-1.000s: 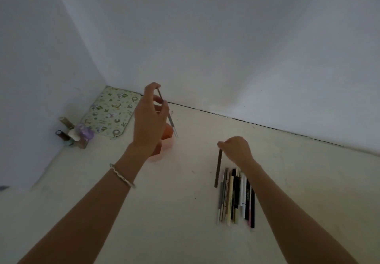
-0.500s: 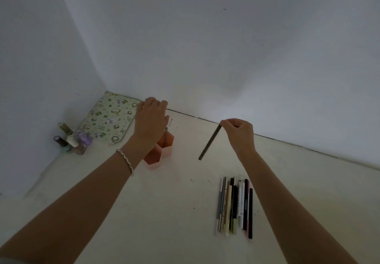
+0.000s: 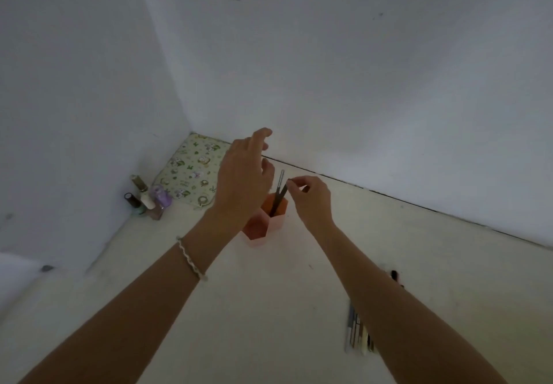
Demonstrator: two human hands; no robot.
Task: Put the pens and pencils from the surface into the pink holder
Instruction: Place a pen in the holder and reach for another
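while pinching the dark pencil (image 3: 279, 199) by its top in the right hand (image 3: 311, 201), tip already inside the pink holder (image 3: 276, 222), left hand (image 3: 242, 180) spread empty alongside, probably just let go, then fetch more pens (image 3: 356, 335).

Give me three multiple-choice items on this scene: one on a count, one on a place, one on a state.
1. How many pens or pencils stand in the pink holder?
A. None. B. Two. C. Five.
2. Where does the patterned mat lie?
A. Under the holder. B. In the corner where the walls meet. C. Hanging on a wall.
3. How is the left hand?
A. Open, holding nothing. B. Gripping a bottle. C. Pressed flat on the surface.

1 B: a silver pen and a dark pencil, whose top the right hand pinches.
2 B: it lies flat against both walls.
3 A: its fingers are spread above the holder.
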